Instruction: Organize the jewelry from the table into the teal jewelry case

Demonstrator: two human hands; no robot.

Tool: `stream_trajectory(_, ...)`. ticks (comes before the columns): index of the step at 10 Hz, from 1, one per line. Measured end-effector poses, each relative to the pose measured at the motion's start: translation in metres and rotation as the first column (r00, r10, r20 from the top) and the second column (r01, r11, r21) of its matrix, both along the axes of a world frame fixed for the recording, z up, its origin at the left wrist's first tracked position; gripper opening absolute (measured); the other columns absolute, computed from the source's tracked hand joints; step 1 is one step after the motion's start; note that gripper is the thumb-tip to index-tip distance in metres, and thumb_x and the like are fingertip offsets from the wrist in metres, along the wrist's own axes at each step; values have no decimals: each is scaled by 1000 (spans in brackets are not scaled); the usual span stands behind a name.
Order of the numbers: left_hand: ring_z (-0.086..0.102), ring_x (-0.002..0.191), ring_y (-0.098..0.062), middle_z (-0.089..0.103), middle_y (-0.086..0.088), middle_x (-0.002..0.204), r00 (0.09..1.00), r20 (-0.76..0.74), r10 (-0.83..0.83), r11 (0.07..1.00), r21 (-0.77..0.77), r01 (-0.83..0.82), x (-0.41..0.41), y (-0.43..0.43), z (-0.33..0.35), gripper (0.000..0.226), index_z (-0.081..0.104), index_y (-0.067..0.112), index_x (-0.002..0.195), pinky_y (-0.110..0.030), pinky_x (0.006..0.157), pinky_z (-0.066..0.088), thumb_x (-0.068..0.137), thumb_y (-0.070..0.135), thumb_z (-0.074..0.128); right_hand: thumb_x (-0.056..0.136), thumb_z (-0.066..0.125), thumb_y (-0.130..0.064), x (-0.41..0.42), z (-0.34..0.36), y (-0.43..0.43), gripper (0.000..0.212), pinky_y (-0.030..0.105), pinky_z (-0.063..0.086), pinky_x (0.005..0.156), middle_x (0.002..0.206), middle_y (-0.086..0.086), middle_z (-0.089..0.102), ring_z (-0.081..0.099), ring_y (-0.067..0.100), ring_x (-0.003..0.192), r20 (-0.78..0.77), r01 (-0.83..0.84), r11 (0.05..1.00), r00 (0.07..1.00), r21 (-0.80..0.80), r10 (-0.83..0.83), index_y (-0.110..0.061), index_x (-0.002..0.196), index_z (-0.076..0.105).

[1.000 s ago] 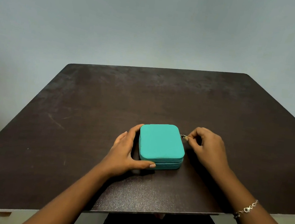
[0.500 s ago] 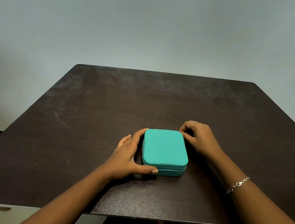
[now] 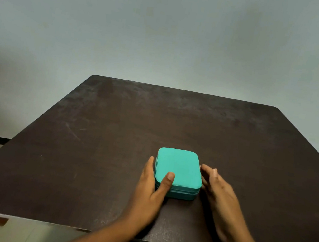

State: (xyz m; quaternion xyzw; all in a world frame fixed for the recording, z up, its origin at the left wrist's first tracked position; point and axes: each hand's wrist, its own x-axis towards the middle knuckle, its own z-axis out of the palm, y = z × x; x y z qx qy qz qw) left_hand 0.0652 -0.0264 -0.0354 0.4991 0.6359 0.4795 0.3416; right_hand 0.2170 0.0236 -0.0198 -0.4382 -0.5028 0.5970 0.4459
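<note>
The teal jewelry case (image 3: 181, 167) lies closed near the front middle of the dark table (image 3: 110, 155). My left hand (image 3: 153, 188) holds the case from its left side, fingers along the left wall and thumb resting on the lid. Just right of the case hovers my right hand (image 3: 218, 190), blurred, its fingers straight and holding nothing. No loose jewelry shows on the table.
A pale blue-grey wall (image 3: 165, 31) stands behind the table. The table's front edge (image 3: 61, 224) runs close below my forearms. Patterned dark clothing shows under that edge.
My right hand has let go of the zipper pull at the case's far right corner and drawn back beside its right side. My left thumb has moved from the front wall onto the lid.
</note>
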Motion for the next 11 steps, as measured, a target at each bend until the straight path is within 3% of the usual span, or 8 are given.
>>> stream_trajectory(1, 39, 123, 9, 42, 20, 137, 997, 66, -39, 998, 44, 36, 6, 1, -3, 76, 24, 40, 137, -17, 103, 35, 71, 75, 35, 82, 41, -45, -6, -4, -11, 45, 30, 43, 97, 114, -10, 66, 59, 5, 109, -45, -39, 999, 998, 8, 39, -24, 119, 57)
stream_trajectory(2, 47, 107, 19, 50, 31, 120, 984, 153, -91, 993, 88, 78, 4, 3, 3, 49, 35, 46, 121, 0, 81, 37, 76, 64, 42, 82, 41, -45, -9, -5, -13, 50, 37, 38, 104, 120, -8, 63, 57, 8, 114, -104, -53, 999, 993, -8, 51, -24, 125, 54)
stream_trajectory(3, 48, 104, 19, 51, 31, 115, 980, 166, -107, 990, 104, 91, 5, 14, 9, 39, 38, 46, 114, 0, 79, 37, 77, 55, 44, 81, 40, -49, -8, -1, -3, 52, 39, 38, 105, 120, -6, 63, 57, 10, 114, -116, -65, 998, 991, 12, 66, -25, 125, 54)
stream_trajectory(6, 53, 108, -7, 50, 11, 117, 987, 22, -156, 985, 73, 154, 1, 113, 28, 39, 34, 33, 121, -13, 79, 43, 89, 47, 49, 74, 41, -62, -14, 14, 90, 62, 43, 43, 101, 117, 2, 64, 62, 18, 106, -103, -26, 999, 994, -33, 23, -23, 119, 58)
stream_trajectory(8, 49, 113, -12, 46, 4, 131, 986, -57, -154, 988, -9, 154, -4, 157, 20, 58, 30, 23, 133, -26, 91, 44, 86, 51, 51, 92, 30, -52, -21, 11, 133, 50, 32, 49, 86, 113, 3, 62, 60, 17, 101, -41, -19, 999, 999, -45, 17, -20, 123, 51)
stream_trajectory(9, 47, 119, -16, 45, 1, 136, 970, -153, -189, 982, -58, 182, -9, 165, 15, 59, 30, 23, 136, -31, 96, 42, 88, 52, 48, 93, 30, -49, -21, 8, 135, 47, 31, 46, 86, 110, 0, 60, 59, 13, 99, 37, -12, 1000, 999, -4, 12, -20, 126, 48)
stream_trajectory(10, 35, 133, -22, 36, -3, 145, 932, -323, -163, 987, -41, 158, -11, 168, 13, 64, 27, 16, 140, -39, 108, 32, 90, 54, 41, 84, 30, -66, -18, 7, 135, 65, 36, 38, 101, 130, 2, 51, 50, 17, 116, 291, -33, 996, 957, 84, 7, -21, 129, 42)
stream_trajectory(11, 9, 143, -21, 10, -9, 155, 814, -570, -112, 993, -30, 116, -12, 171, 27, 70, 9, 8, 146, -38, 116, 6, 94, 48, 34, 94, 26, -50, -17, 16, 143, 65, 37, 12, 115, 155, 5, 9, 10, 20, 143, 616, -84, 965, 782, 249, -91, -14, 147, 11)
